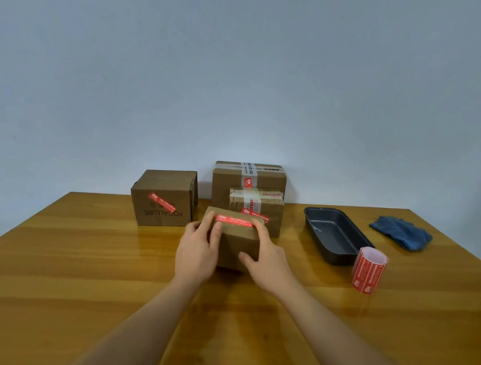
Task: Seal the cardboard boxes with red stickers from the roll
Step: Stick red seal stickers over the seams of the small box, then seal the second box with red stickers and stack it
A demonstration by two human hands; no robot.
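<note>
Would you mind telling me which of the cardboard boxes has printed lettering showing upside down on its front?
The brown cardboard box on the far left: its front shows inverted black lettering beneath a slanted red sticker. The others show none.

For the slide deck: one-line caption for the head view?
Both hands, left hand and right hand, press a red sticker onto the small box; sticker roll stands nearby.

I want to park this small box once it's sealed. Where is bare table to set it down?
Bare wooden table lies left of the left hand, in front of the printed cardboard box. Another patch lies between the right hand and the dark baking tin. Behind the small brown box, stacked boxes crowd it.
</note>
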